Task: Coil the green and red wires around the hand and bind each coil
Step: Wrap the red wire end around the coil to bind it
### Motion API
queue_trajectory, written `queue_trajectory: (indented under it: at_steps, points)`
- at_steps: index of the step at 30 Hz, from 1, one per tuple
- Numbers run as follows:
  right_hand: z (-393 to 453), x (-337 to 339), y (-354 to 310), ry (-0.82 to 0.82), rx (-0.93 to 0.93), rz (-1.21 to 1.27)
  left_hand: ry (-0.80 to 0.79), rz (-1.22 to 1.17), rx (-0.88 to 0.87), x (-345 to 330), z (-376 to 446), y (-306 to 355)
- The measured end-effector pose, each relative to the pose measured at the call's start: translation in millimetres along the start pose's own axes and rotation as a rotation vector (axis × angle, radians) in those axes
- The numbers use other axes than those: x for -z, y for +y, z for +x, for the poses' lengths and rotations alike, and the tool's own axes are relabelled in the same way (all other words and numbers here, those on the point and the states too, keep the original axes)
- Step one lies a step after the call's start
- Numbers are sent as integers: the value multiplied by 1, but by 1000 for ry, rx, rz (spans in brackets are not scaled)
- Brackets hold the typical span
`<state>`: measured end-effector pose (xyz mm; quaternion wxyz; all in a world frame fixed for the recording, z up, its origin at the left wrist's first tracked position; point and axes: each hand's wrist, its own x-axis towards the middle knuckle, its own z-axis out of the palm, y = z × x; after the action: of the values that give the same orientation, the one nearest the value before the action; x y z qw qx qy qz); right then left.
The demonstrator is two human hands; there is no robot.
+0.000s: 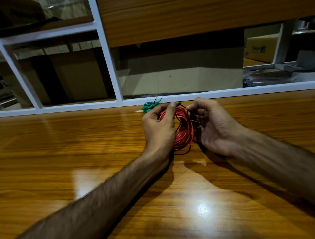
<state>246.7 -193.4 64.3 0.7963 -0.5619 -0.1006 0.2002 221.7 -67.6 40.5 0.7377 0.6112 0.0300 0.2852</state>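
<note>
A red wire coil (184, 130) stands on edge between both hands above the wooden table (81, 151). My left hand (159, 128) grips the coil's left side, thumb over its top. My right hand (212, 125) pinches a thin black tie (182, 105) at the coil's top right; another black strand curls under the coil. A small green wire coil (149, 106) with a black tie sticking up lies on the table just behind my left hand, near the far edge.
A white frame rail (225, 93) runs along the table's far edge, with glass panes and cardboard boxes (179, 75) behind it. A wooden panel (201, 11) hangs above. The glossy tabletop stretches wide to the left and toward me.
</note>
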Motion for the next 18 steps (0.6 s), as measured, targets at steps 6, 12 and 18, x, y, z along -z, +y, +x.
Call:
queue_trajectory:
  at_steps: [6,12,18]
  points:
    - [1,0,1,0,9,-2,0,14,-4,0,-1,0]
    - [0,1,1,-18,15,3,8,4,-1,0,-1,1]
    - [-2,-2,-1,-16,19,-7,-2,17,-29,-1,-4,2]
